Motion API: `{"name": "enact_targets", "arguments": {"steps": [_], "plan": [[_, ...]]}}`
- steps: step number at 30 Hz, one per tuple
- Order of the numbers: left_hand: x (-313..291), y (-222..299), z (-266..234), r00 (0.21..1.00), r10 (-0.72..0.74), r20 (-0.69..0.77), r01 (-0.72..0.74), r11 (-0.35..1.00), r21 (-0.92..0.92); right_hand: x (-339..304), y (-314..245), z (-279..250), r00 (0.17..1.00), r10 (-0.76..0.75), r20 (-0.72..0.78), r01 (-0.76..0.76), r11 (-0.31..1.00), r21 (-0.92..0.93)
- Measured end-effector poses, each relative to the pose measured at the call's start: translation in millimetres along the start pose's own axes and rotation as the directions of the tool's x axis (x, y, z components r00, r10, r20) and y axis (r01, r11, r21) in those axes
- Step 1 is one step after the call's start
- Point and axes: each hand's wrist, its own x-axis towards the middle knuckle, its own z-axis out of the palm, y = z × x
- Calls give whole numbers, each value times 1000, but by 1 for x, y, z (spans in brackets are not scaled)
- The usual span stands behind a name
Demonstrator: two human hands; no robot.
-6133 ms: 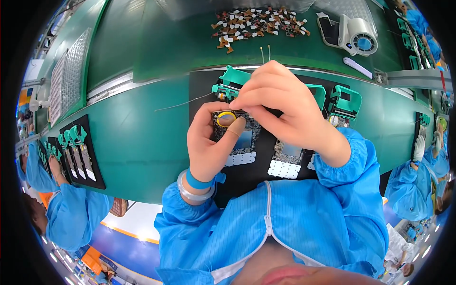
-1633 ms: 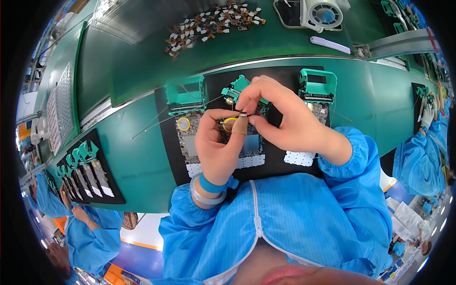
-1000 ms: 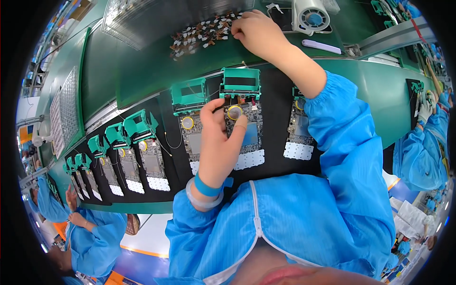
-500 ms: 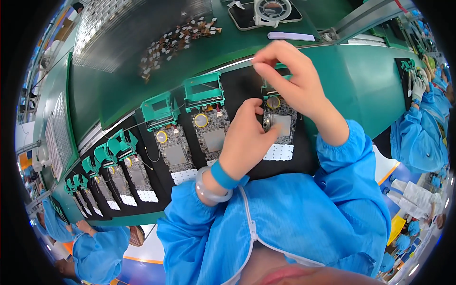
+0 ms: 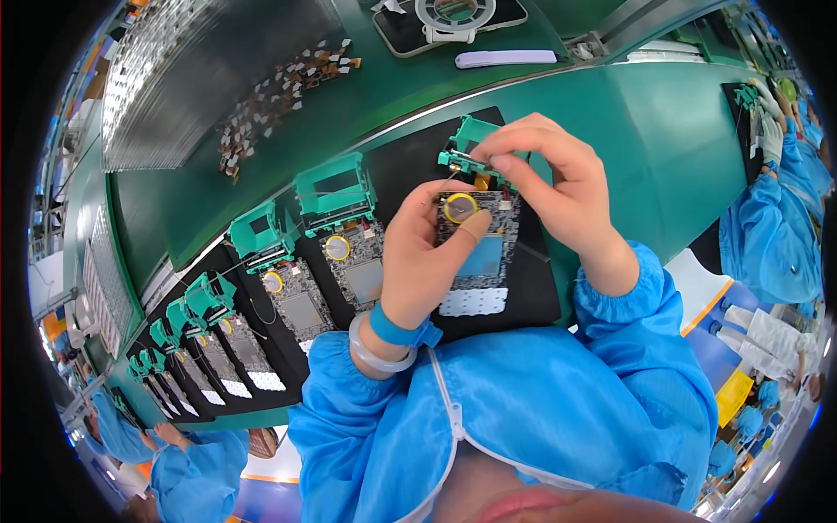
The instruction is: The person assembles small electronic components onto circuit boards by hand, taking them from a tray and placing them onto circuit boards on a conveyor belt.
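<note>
A circuit board lies before me on a black mat. It carries a yellow-rimmed coin cell and a grey-blue square plate. My left hand grips the board's left side, its thumb across the face just below the cell. At the board's far end a green plastic frame is joined by a short gold-coloured strip. My right hand pinches the near right edge of this frame between thumb and fingers; any small part inside the pinch is hidden. A white dotted pad shows at the board's near end.
More boards with green frames stand in a row to the left on black mats. Beyond them lie a heap of small flex parts, a clear ribbed tray, a pale lilac tool and a phone-like slab. Co-workers sit at both sides.
My right hand has come down from above onto the green frame and pinches it. My left hand has shifted onto the board's left side. The whole view has moved slightly.
</note>
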Motion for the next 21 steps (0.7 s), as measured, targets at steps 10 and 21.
{"name": "enact_targets", "arguments": {"steps": [10, 21], "plan": [[-9, 2, -3, 991, 116, -69, -107, 987, 122, -2, -8, 5, 973, -218, 71, 223, 971, -82], [-9, 4, -8, 986, 164, -41, -158, 980, 125, -2, -9, 12, 983, -174, 50, 178, 979, -95]]}}
